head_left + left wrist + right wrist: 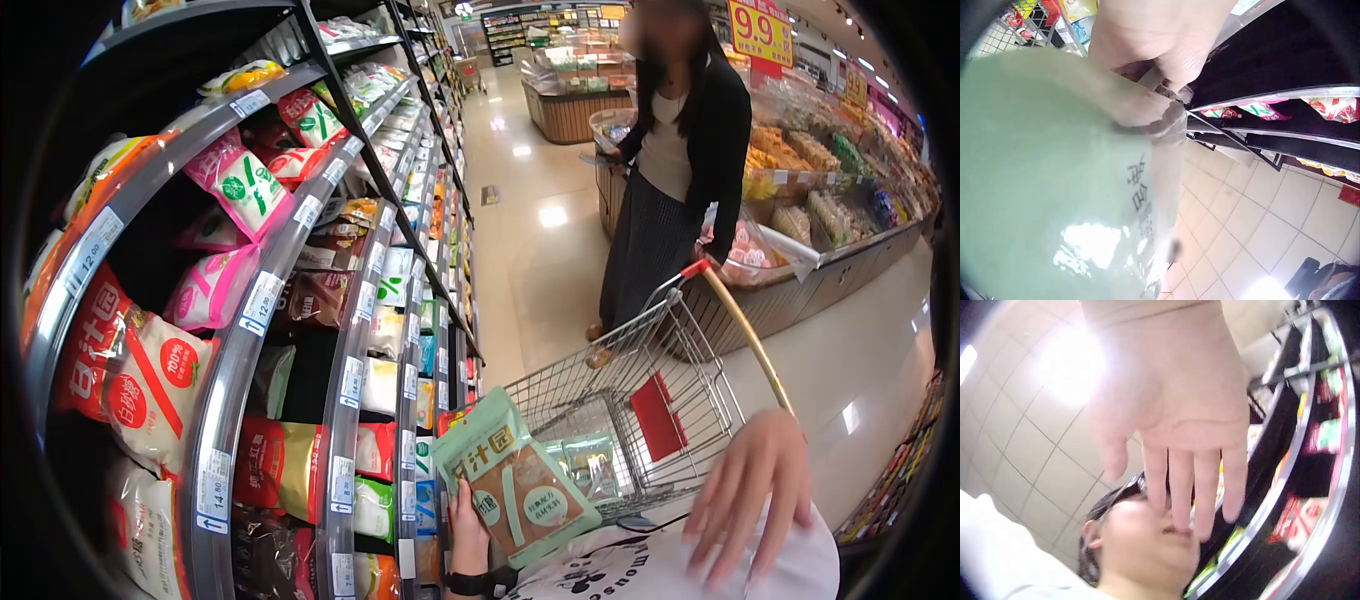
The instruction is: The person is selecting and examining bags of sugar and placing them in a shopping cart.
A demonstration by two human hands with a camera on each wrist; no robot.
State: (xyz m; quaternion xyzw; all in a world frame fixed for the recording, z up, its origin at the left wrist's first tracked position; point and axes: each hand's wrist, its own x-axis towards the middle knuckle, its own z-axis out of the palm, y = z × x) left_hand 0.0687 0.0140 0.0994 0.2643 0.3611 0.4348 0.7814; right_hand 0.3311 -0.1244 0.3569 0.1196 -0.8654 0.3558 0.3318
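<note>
My left hand [468,532] holds a green bag of brown sugar [520,490] by its lower left side, its printed front and brown contents facing up in the head view. Up close in the left wrist view, pale green plastic [1047,181] of that bag fills much of the picture, and the fingers of my left hand [1157,37] grip its edge. Slightly blurred, my right hand [752,495] hangs in front of my white shirt [610,575] with nothing in it. Its palm and straight fingers show in the right wrist view.
Shelves of bagged sugar with price labels [213,485] line the left side. A wire shopping cart with a red panel [658,417] stands just ahead, with a green package inside. Beyond it a person in a black cardigan [722,130] stands near bulk food bins [800,180].
</note>
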